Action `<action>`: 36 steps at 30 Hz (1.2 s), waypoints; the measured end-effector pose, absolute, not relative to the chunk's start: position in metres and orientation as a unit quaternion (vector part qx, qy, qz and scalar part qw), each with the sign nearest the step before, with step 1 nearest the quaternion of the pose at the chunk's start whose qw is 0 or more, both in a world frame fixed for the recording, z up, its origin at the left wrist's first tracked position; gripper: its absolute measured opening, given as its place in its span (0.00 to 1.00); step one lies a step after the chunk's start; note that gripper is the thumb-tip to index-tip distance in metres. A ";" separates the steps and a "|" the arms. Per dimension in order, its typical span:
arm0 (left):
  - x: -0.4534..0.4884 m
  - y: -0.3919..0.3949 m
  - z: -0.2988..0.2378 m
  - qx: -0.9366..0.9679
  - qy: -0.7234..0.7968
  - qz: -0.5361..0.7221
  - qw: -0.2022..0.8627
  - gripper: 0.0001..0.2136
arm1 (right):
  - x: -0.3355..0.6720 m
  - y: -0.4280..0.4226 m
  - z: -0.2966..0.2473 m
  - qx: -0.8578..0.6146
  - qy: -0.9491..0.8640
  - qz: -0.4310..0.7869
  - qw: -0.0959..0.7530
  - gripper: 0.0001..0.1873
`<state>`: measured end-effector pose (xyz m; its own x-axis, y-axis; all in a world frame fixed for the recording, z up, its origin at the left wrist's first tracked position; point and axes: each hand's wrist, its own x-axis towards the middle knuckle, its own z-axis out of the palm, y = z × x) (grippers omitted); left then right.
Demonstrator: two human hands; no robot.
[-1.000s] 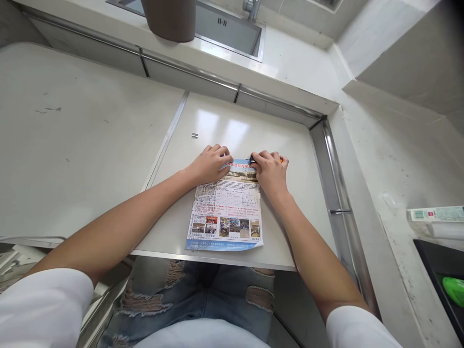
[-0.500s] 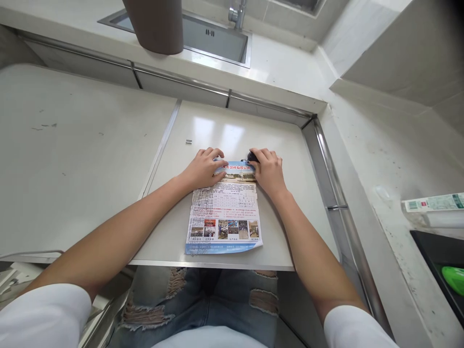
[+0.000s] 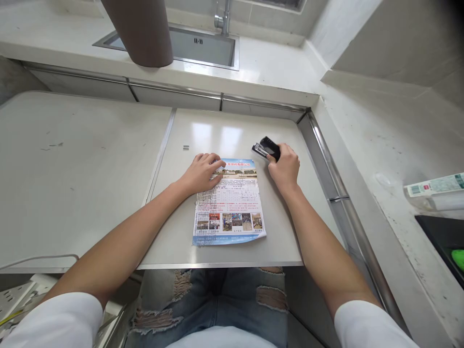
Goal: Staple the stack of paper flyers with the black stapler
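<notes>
A printed leaflet [image 3: 232, 198] with blue top and bottom bands, red characters and small photos lies on the white table in front of me; its lower right corner curls up. Across its upper left corner rests my left hand [image 3: 205, 171], fingers stretched out and holding nothing. My right hand [image 3: 285, 166] is closed round a black stapler [image 3: 270, 147] beyond the leaflet's upper right corner. The stapler's jaws are apart, with the metal part pointing left. Two small strips of staples [image 3: 186, 147] lie on the table beyond my left hand.
A white folding table [image 3: 90, 179] has a seam left of the leaflet. Behind it, a counter holds a steel sink [image 3: 203, 48] and a tall brown cylinder [image 3: 145, 34]. On the right ledge lie a clear plastic package [image 3: 435, 191] and a black tray [image 3: 438, 237].
My right hand has lifted the stapler off the leaflet's top edge and moved right, so the stapler shows more fully. My left hand stays on the leaflet. The view has shifted slightly.
</notes>
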<state>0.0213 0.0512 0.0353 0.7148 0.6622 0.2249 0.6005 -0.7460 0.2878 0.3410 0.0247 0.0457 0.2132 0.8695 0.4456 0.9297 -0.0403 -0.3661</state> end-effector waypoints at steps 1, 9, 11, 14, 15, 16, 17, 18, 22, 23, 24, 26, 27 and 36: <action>0.021 0.051 0.036 0.919 0.342 0.162 0.109 0.19 | 0.339 0.024 0.047 -0.713 -0.622 -0.057 0.317 0.14; 0.019 0.053 0.036 0.928 0.315 0.119 0.160 0.30 | 0.294 0.008 0.043 -0.581 -0.696 0.097 0.412 0.20; 0.020 0.054 0.034 0.923 0.327 0.127 0.158 0.30 | 0.285 0.006 0.041 -0.547 -0.707 0.152 0.423 0.21; 0.022 0.056 0.033 0.915 0.336 0.143 0.172 0.34 | 0.282 0.005 0.041 -0.518 -0.709 0.195 0.436 0.21; 0.022 0.056 0.033 0.910 0.339 0.152 0.184 0.36 | 0.282 0.006 0.041 -0.515 -0.708 0.200 0.440 0.20; 0.021 0.057 0.034 0.903 0.343 0.163 0.200 0.36 | 0.283 0.007 0.041 -0.515 -0.705 0.201 0.444 0.20; 0.020 0.057 0.035 0.893 0.349 0.178 0.221 0.36 | 0.285 0.008 0.040 -0.518 -0.702 0.200 0.446 0.20; 0.019 0.058 0.036 0.881 0.355 0.195 0.243 0.35 | 0.286 0.009 0.040 -0.523 -0.699 0.197 0.446 0.20; 0.016 0.061 0.040 0.848 0.357 0.252 0.300 0.27 | 0.288 0.012 0.036 -0.519 -0.715 0.189 0.429 0.20; 0.016 0.061 0.040 0.846 0.353 0.260 0.304 0.25 | 0.288 0.013 0.035 -0.510 -0.725 0.188 0.423 0.20; 0.015 0.062 0.041 0.845 0.350 0.266 0.306 0.23 | 0.288 0.013 0.035 -0.500 -0.736 0.187 0.415 0.20; 0.016 0.063 0.041 0.846 0.347 0.269 0.303 0.19 | 0.287 0.013 0.034 -0.486 -0.756 0.190 0.395 0.20; 0.016 0.063 0.041 0.848 0.348 0.268 0.297 0.18 | 0.286 0.013 0.033 -0.483 -0.763 0.193 0.384 0.20; 0.015 0.067 0.035 0.852 0.370 0.253 0.269 0.15 | 0.285 0.016 0.031 -0.487 -0.774 0.221 0.338 0.22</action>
<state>0.0154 0.0671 0.0355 0.5978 0.7671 0.2329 0.4949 -0.5817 0.6455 0.2854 0.0157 0.0308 -0.2973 0.9040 0.3071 0.6051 0.4272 -0.6718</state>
